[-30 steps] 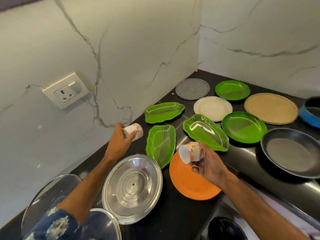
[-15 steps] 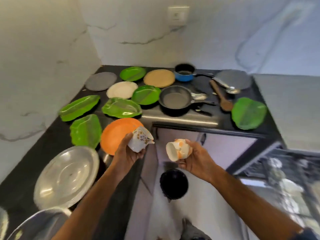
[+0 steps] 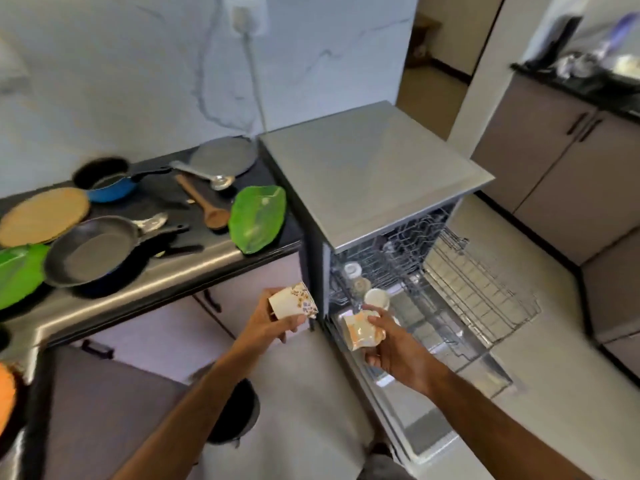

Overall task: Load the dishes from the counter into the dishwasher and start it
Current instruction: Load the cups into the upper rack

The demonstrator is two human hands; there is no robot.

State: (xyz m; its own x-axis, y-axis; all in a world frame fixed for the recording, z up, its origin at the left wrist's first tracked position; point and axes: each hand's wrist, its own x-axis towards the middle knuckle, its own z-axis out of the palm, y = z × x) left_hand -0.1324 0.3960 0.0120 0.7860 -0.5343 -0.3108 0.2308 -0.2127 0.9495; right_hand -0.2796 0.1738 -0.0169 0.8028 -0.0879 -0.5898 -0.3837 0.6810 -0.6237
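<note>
My left hand (image 3: 273,323) grips a white cup with a flower pattern (image 3: 294,301), held on its side in front of the counter edge. My right hand (image 3: 391,351) grips a white cup with orange markings (image 3: 360,332), just above the open door of the dishwasher (image 3: 367,168). The dishwasher stands right of the counter with its lower rack (image 3: 485,292) pulled out. Inside the upper rack sit a few white cups (image 3: 375,297). On the black counter (image 3: 138,282) lie a dark frying pan (image 3: 93,251), a green leaf plate (image 3: 258,218) and other dishes.
A blue saucepan (image 3: 107,181), a tan round plate (image 3: 43,214), a wooden spoon (image 3: 204,206), a steel ladle (image 3: 207,176) and a grey flat pan (image 3: 223,155) lie on the counter. A black bin (image 3: 235,414) stands on the floor. Cabinets (image 3: 561,168) line the right.
The view has swung right from the counter to the dishwasher. Both hands carried their cups away from the counter; the right one now reaches over the open dishwasher door.
</note>
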